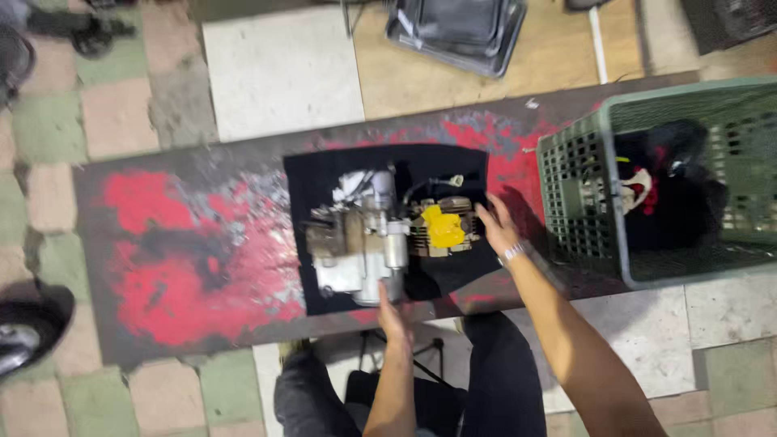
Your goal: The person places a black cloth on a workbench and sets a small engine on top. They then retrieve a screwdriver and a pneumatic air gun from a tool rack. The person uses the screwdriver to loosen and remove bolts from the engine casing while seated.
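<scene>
So the person is sitting at a scuffed red-and-black workbench (pixel 186 243) with a small motorcycle-type engine (pixel 380 235) lying on a black cloth (pixel 324 170) in the middle of it. Both hands are working the engine from the near side. The left hand (pixel 394 311) is pressing against the lower edge of the crankcase, fingers stretched flat, not wrapped around anything. The right hand (pixel 495 226) is resting at the cylinder end, right beside a yellow patch (pixel 443 228) on the finned head, fingers spread and loose, touching more than gripping.

Looks like they're at the steadying or positioning stage, bracing the block rather than undoing anything, since neither hand is carrying a tool. Any next move would be calling for a firm two-handed hold, because that lump looks heavy and the cloth could be sliding under it.

Hard-to-see stuff: everything is motion-blurred, so bolts and hoses on the engine aren't readable. The yellow thing could be a rag or a cap, can't tell. A green plastic crate (pixel 579 194) is sitting on the bench's right end, cut off by the frame, with dark cloth and something red and white inside. A black tray (pixel 457 32) on the floor is cropped at the top.
</scene>
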